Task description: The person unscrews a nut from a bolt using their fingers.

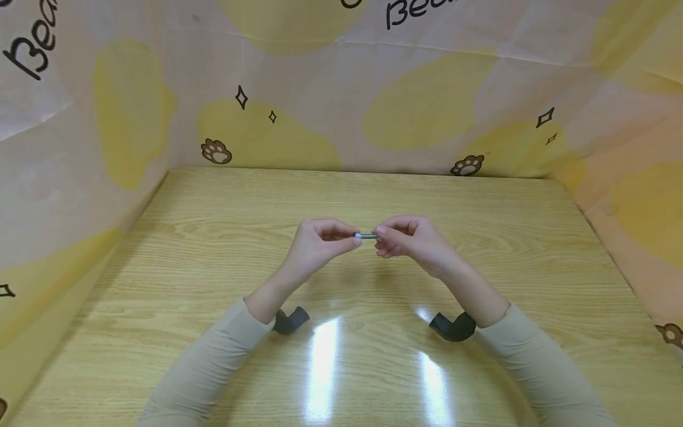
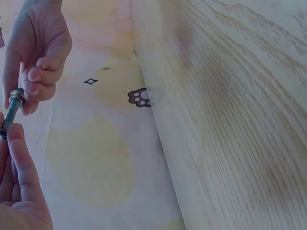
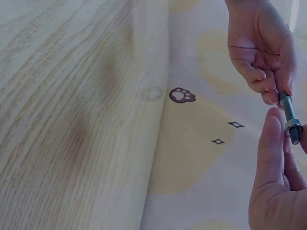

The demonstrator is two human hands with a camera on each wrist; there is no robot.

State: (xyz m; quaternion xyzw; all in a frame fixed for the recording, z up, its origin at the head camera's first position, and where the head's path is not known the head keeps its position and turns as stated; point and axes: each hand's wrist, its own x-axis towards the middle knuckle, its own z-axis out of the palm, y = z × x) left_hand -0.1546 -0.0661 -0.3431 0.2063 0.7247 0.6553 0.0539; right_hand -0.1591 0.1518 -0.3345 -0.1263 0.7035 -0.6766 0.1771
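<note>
A metal bolt [image 1: 368, 236] is held level between the two hands above the table. My left hand [image 1: 322, 244] pinches its head end between thumb and fingertips. At the threaded end, my right hand [image 1: 413, 240] has its thumb and fingers on a nut [image 3: 292, 127]. In the right wrist view the nut sits on the thread, with a short length of the bolt's tip sticking out past it. The left wrist view also shows the nut [image 2: 17, 97] near the bolt's far end, close to the right hand's fingers [image 2: 39, 85].
Under both hands lies a wood-grain table [image 1: 352, 284] with bright light reflections near its front. Patterned cloth [image 1: 299, 77] with yellow patches and paw prints stands along the back and sides. Curved black pieces [image 1: 452, 327] show beside each sleeve cuff.
</note>
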